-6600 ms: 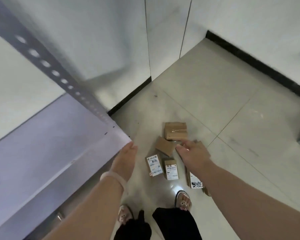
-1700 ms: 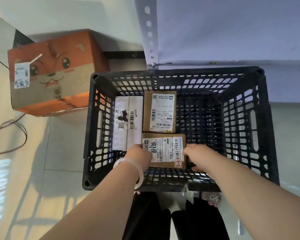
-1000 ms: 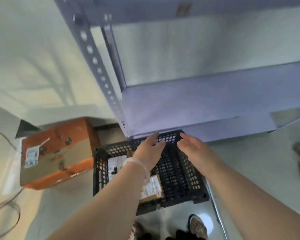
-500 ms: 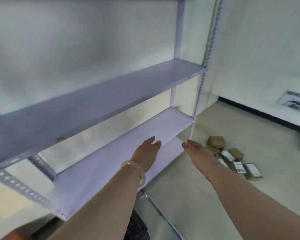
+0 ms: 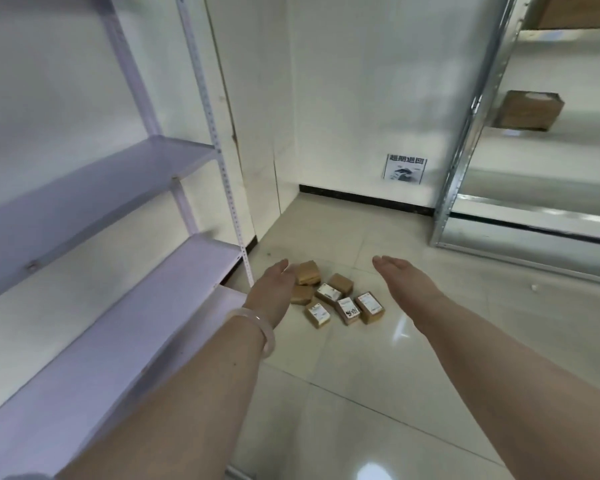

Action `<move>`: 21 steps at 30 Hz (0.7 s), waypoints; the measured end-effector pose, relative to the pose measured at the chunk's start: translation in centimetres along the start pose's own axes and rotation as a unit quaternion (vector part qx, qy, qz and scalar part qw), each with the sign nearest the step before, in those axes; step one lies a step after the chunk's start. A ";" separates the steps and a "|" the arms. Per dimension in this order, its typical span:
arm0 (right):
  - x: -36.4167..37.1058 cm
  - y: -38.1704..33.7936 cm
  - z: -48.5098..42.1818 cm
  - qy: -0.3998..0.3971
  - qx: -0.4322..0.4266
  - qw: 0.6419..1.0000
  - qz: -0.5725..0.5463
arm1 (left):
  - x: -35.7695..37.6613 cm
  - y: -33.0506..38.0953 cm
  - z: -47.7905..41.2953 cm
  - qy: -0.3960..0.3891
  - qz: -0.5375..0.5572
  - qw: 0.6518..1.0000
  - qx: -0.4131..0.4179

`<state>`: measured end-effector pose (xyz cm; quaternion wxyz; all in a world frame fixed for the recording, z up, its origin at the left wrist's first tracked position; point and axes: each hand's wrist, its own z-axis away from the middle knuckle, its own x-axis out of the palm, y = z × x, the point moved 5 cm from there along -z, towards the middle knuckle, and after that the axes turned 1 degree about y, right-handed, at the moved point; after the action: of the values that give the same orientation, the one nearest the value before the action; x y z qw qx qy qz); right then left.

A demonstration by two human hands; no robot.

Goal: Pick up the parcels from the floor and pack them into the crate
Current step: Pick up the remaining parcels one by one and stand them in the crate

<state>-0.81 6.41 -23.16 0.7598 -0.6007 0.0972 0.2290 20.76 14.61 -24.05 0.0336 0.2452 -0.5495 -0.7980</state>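
Both hands, left (image 5: 272,292) and right (image 5: 407,284), reach out flat, open and empty. They aim at the parcels (image 5: 336,299) clustered on the floor (image 5: 430,341) ahead, ready for another pickup.

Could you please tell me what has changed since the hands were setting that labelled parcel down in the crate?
The parcel was let go and left in the crate, which is now out of view. The view swung right, past the shelving, to the parcels on the floor. The left hand and right hand now reach toward them, open and empty. The floor pile looks untouched.
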 end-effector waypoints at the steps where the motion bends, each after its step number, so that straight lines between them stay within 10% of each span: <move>1: -0.3 0.6 -0.8 -0.001 0.009 1.000 -0.004 | 0.9 0.2 -1.1 -0.007 -0.012 1.000 0.006; 21: 7.9 -8.1 -30.1 -0.011 0.043 0.999 -0.017 | 0.4 5.9 -35.4 -0.040 -0.016 0.998 -0.040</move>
<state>13.65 -22.00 -27.31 0.7899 -0.5663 0.0883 0.2181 34.35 -18.31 -28.70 0.0085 0.2198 -0.5144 -0.8288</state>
